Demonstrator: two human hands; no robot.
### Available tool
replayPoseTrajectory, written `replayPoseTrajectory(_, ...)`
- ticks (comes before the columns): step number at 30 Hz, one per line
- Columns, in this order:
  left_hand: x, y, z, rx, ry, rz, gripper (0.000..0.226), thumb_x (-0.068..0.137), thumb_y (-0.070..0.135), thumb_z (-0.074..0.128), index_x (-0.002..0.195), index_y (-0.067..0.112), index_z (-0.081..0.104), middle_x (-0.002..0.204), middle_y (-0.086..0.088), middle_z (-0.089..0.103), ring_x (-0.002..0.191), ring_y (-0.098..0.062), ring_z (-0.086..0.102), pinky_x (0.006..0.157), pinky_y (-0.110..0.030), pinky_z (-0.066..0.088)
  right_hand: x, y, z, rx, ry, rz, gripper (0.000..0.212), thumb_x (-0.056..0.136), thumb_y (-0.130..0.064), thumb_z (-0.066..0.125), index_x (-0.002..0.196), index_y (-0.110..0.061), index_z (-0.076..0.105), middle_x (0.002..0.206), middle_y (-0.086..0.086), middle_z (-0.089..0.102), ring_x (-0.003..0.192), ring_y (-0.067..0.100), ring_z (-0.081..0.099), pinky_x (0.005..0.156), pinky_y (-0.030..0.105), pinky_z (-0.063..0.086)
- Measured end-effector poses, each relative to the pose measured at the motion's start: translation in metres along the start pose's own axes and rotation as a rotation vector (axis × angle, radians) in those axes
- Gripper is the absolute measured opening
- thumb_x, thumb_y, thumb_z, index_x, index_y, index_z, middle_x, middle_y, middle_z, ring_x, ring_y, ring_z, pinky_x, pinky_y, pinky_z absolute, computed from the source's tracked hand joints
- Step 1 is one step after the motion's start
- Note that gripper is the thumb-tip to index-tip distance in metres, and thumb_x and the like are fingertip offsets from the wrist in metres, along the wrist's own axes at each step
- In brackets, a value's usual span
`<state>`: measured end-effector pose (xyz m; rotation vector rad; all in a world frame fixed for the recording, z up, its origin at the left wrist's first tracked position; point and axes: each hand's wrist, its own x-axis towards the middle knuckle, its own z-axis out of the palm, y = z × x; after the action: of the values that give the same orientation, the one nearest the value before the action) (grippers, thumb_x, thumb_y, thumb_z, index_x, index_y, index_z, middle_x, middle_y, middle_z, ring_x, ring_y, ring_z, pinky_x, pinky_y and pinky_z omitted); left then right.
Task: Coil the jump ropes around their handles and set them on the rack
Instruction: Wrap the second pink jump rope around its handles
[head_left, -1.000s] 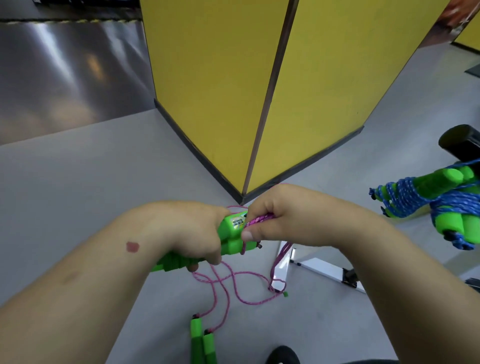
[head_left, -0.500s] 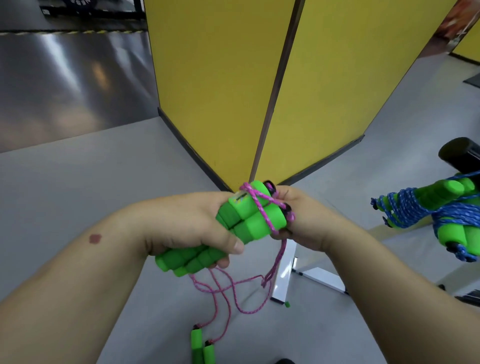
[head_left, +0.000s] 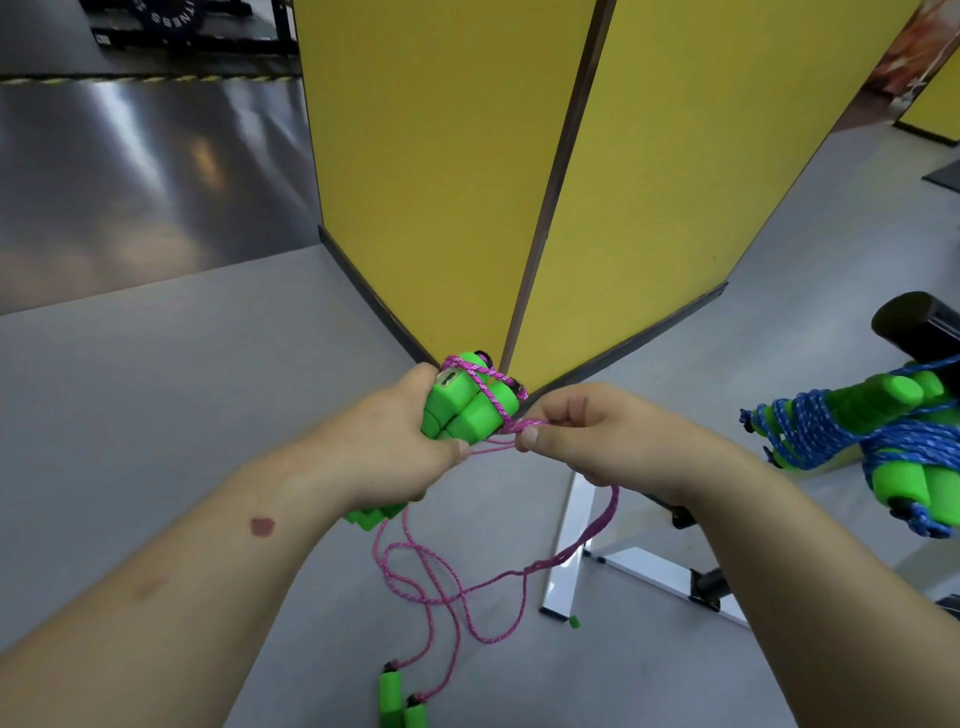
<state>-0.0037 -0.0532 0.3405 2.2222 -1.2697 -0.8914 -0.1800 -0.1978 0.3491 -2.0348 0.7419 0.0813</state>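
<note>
Green handles (head_left: 467, 410) sit gripped in our left hand (head_left: 395, 452), and just beside them our right hand (head_left: 587, 441) pinches the pink rope (head_left: 511, 428).

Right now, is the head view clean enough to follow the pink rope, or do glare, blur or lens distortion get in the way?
Head view: sharp at the centre, pink rope easily traced from the green handles down towards the floor; wide-angle bending shows on the yellow panels; soft glare streaks the dark floor at upper left; blue-roped bundles near the right edge look slightly smeared.
</note>
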Motion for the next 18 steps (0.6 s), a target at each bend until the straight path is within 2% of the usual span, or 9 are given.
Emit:
replayPoseTrajectory(3,0.0,-0.002,0.003,0.15,-0.067,-0.041,0.043,0.088,0.032,0.064,0.12,0.033,0.035,0.085,-0.003,0.069,0.07,-0.02,0.071,0.061,-0.035,0.059,-0.009,-0.011,-0.003,-0.099,-0.061,-0.033,0.021,0.096,-0.042,0.063,0.094,-0.025,0.074,0.061,-0.007,0.042,0.054,0.012,0.036,0.054,0.029,0.034)
replayPoseTrajectory(5,-0.001,-0.002,0.006,0.212,-0.122,-0.041,0.049,0.083,0.028,0.065,0.116,0.033,0.029,0.089,-0.005,0.066,0.067,-0.021,0.07,0.057,-0.036,0.057,-0.014,-0.019,-0.007,-0.168,-0.062,-0.074,0.024,0.097,-0.042,0.06,0.094,-0.021,0.073,0.064,-0.005,0.043,0.058,0.013,0.036,0.057,0.032,0.033)
replayPoseTrajectory(8,-0.004,0.001,0.006,0.311,-0.174,0.031,0.051,0.087,0.029,0.067,0.116,0.035,0.027,0.093,-0.002,0.06,0.071,-0.02,0.067,0.059,-0.037,0.055,-0.015,-0.022,-0.012,-0.197,-0.003,-0.144,0.028,0.098,-0.041,0.059,0.086,-0.017,0.07,0.057,-0.012,0.044,0.056,0.011,0.039,0.057,0.03,0.035)
replayPoseTrajectory(10,-0.006,0.004,0.004,0.335,-0.204,0.1,0.054,0.087,0.037,0.073,0.121,0.043,0.031,0.096,0.006,0.062,0.081,-0.015,0.066,0.067,-0.036,0.055,-0.012,-0.021,-0.013,-0.177,0.058,-0.207,0.025,0.095,-0.039,0.065,0.083,-0.018,0.071,0.063,-0.004,0.057,0.061,0.012,0.048,0.06,0.033,0.041)
replayPoseTrajectory(12,-0.009,0.008,-0.001,0.301,-0.235,0.148,0.059,0.084,0.043,0.078,0.126,0.054,0.038,0.104,0.013,0.063,0.09,-0.009,0.063,0.074,-0.033,0.054,-0.008,-0.019,-0.013,-0.076,0.122,-0.246,0.019,0.087,-0.035,0.075,0.082,-0.017,0.074,0.075,0.012,0.065,0.066,0.014,0.054,0.064,0.035,0.044)
replayPoseTrajectory(13,-0.011,0.009,-0.004,0.254,-0.255,0.163,0.062,0.083,0.043,0.079,0.128,0.058,0.04,0.107,0.016,0.065,0.092,-0.007,0.064,0.076,-0.033,0.056,-0.006,-0.017,-0.014,0.003,0.145,-0.259,0.019,0.083,-0.032,0.079,0.081,-0.014,0.075,0.074,0.014,0.065,0.066,0.014,0.055,0.063,0.033,0.045)
replayPoseTrajectory(15,-0.014,0.009,-0.01,0.084,-0.322,0.2,0.063,0.082,0.037,0.082,0.128,0.061,0.047,0.109,0.017,0.07,0.092,-0.006,0.07,0.083,-0.039,0.061,-0.002,-0.011,-0.015,0.199,0.168,-0.271,0.021,0.076,-0.028,0.082,0.079,-0.009,0.074,0.065,0.008,0.062,0.06,0.011,0.053,0.058,0.026,0.042)
replayPoseTrajectory(17,-0.016,0.009,-0.016,-0.092,-0.404,0.264,0.062,0.082,0.023,0.083,0.127,0.055,0.055,0.109,0.011,0.073,0.093,-0.014,0.075,0.085,-0.048,0.062,0.001,-0.005,-0.014,0.379,0.135,-0.256,0.018,0.075,-0.024,0.084,0.076,-0.01,0.073,0.064,0.006,0.06,0.057,0.015,0.05,0.054,0.027,0.038)
replayPoseTrajectory(18,-0.017,0.009,-0.018,-0.141,-0.43,0.296,0.062,0.081,0.016,0.083,0.126,0.051,0.058,0.11,0.007,0.073,0.094,-0.019,0.075,0.085,-0.052,0.062,0.003,-0.001,-0.012,0.451,0.102,-0.236,0.015,0.077,-0.022,0.083,0.075,-0.011,0.073,0.066,0.009,0.062,0.057,0.018,0.052,0.055,0.028,0.041)
